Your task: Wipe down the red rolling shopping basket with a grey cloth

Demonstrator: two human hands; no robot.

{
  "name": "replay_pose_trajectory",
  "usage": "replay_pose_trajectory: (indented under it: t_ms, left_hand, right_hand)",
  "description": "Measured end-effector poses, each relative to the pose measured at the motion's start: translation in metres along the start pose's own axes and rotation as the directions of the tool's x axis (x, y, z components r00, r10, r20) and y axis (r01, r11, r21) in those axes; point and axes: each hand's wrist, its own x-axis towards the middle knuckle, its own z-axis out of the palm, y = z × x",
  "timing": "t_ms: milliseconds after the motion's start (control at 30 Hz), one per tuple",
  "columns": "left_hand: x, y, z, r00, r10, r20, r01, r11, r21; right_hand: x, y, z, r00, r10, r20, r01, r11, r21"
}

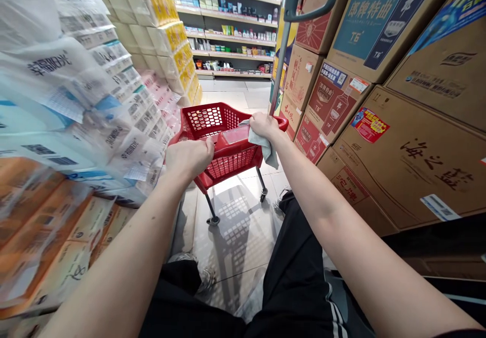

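Observation:
In front of me stands a red plastic shopping cart on dark legs with small casters. Its slotted basket has nothing visible inside. My left hand is closed round the left part of the cart's handle. On the handle's right part rests my right hand, its fingers curled over a pale grey cloth. The cloth hangs down on both sides of that hand and lies against the red handle. My right fingertips are partly hidden.
Packs of tissue paper are piled along the left, with orange packs lower down. Stacked cardboard cartons line the right. A grey metal pole with a handle rises by the cartons. Stocked shelves stand behind the tiled floor.

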Motion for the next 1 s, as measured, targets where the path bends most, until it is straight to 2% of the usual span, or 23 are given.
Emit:
replay_pose_trajectory:
  t_ms: [67, 133, 233, 300, 400, 567, 700, 833, 1000]
  left_hand:
    - [-0.003, 0.001, 0.000, 1.000, -0.017, -0.018, 0.017, 1.000, -0.009]
    - [-0.005, 0.001, 0.000, 0.999, -0.026, -0.022, 0.026, 1.000, -0.011]
    - [-0.005, -0.001, 0.002, 0.999, -0.029, -0.022, 0.029, 1.000, -0.005]
    - [-0.005, -0.001, 0.002, 0.999, -0.029, -0.028, 0.029, 1.000, -0.003]
    - [-0.007, 0.002, 0.001, 0.999, -0.025, -0.036, 0.026, 1.000, 0.002]
    - [-0.014, 0.011, 0.000, 0.999, -0.002, -0.041, 0.002, 1.000, -0.003]
    - [-0.018, 0.017, 0.003, 0.995, -0.011, -0.099, 0.008, 0.999, -0.031]
    - [-0.020, 0.018, 0.002, 0.989, -0.037, -0.142, 0.033, 0.999, -0.030]
    - [-0.017, 0.013, 0.005, 0.987, -0.034, -0.158, 0.031, 0.999, -0.023]
  right_hand:
    - [-0.002, -0.005, 0.005, 0.999, 0.036, -0.019, -0.036, 0.999, -0.020]
    - [-0.013, -0.011, 0.010, 0.996, 0.008, -0.087, -0.010, 0.999, -0.030]
    - [-0.037, -0.024, 0.018, 0.974, -0.115, -0.196, 0.104, 0.992, -0.065]
    - [-0.051, -0.036, 0.020, 0.952, -0.218, -0.216, 0.200, 0.974, -0.103]
    - [-0.054, -0.052, 0.020, 0.935, -0.314, -0.166, 0.295, 0.947, -0.127]
    - [-0.019, -0.057, 0.010, 0.959, -0.280, 0.046, 0.283, 0.956, -0.077]
    - [-0.004, -0.052, 0.007, 0.959, -0.268, 0.097, 0.276, 0.958, -0.081]
    - [-0.029, -0.058, 0.009, 0.950, -0.311, 0.018, 0.311, 0.946, -0.092]
    - [-0.069, -0.074, 0.021, 0.927, -0.339, -0.159, 0.322, 0.938, -0.128]
